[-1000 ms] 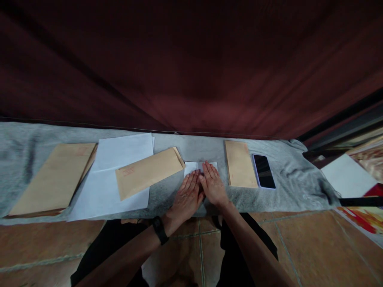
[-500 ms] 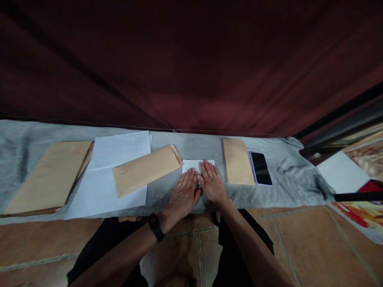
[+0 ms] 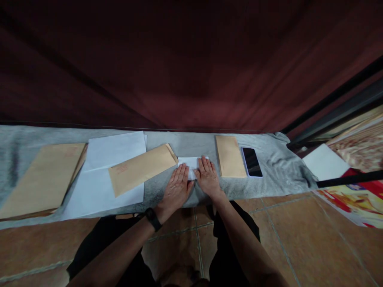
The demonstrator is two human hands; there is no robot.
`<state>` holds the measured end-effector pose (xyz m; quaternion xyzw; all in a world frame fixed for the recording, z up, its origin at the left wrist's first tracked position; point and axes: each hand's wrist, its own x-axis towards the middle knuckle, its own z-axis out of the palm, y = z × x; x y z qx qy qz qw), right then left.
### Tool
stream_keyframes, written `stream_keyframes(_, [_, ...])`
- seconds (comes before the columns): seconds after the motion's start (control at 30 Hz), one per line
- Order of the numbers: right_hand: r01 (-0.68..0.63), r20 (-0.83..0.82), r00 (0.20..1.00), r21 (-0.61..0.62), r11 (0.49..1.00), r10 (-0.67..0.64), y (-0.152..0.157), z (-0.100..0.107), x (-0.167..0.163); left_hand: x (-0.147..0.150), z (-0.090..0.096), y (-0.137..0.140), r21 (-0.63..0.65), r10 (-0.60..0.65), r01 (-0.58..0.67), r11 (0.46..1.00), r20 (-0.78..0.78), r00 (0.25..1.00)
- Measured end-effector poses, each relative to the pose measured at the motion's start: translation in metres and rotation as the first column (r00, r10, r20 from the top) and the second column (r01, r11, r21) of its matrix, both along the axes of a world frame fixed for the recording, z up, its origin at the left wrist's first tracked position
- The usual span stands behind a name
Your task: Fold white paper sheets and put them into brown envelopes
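Note:
A small white sheet of paper (image 3: pixel 192 163), which looks folded, lies flat on the grey cloth in front of me. My left hand (image 3: pixel 178 184) rests flat over its left part, fingers stretched out. On its right part lies my right hand (image 3: pixel 208 177), palm down and fingers straight. Between the two hands a strip of the paper shows; the rest is under my fingers. Just left of it, a long brown envelope (image 3: pixel 142 169) lies slantwise over large white sheets (image 3: pixel 101 191).
Further left is a stack of large brown envelopes (image 3: pixel 44 179). To the right lie another brown envelope (image 3: pixel 230 156) and a phone (image 3: pixel 251 162). Grey cloth (image 3: pixel 278 171) covers the narrow surface, with a dark red curtain (image 3: pixel 191 79) behind it and a tiled floor (image 3: pixel 287 231) below.
My hands have moved apart along the paper, uncovering more of its middle. The camera view has shifted slightly, so things on the right appear further left.

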<state>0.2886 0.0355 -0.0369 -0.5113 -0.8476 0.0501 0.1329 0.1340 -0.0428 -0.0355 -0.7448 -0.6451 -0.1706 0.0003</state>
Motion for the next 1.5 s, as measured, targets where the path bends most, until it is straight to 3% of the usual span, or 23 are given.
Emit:
stream_keyframes(0.4, [0.059, 0.027, 0.998, -0.058, 0.997, -0.058, -0.005, 0.013, -0.002, 0.001, 0.002, 0.025, -0.086, -0.024, 0.025, 0.996, 0.007, 1.0])
stream_keyframes(0.6, [0.025, -0.003, 1.0, -0.111, 0.994, -0.025, 0.001, 0.021, -0.024, 0.006, -0.008, 0.036, -0.04, -0.097, 0.098, 0.994, 0.039, 0.995])
stream_keyframes(0.73, [-0.021, -0.035, 0.999, -0.085, 0.996, 0.018, 0.001, 0.016, -0.029, 0.007, -0.013, 0.038, -0.026, -0.112, 0.112, 0.993, 0.025, 0.993])
stream_keyframes(0.93, [0.01, 0.006, 1.0, -0.054, 0.998, -0.01, 0.004, 0.008, -0.021, 0.01, -0.014, 0.04, -0.009, -0.05, 0.05, 0.999, -0.042, 0.998])
stream_keyframes(1.17, [0.009, -0.008, 1.0, 0.071, 0.997, -0.008, 0.014, -0.005, 0.003, 0.012, -0.007, 0.042, 0.004, 0.025, -0.025, 1.0, -0.039, 0.999])
stream_keyframes(1.5, [0.005, -0.091, 0.996, 0.131, 0.991, 0.007, 0.013, -0.014, 0.027, 0.003, -0.002, 0.027, 0.002, 0.005, -0.005, 1.0, -0.084, 0.996])
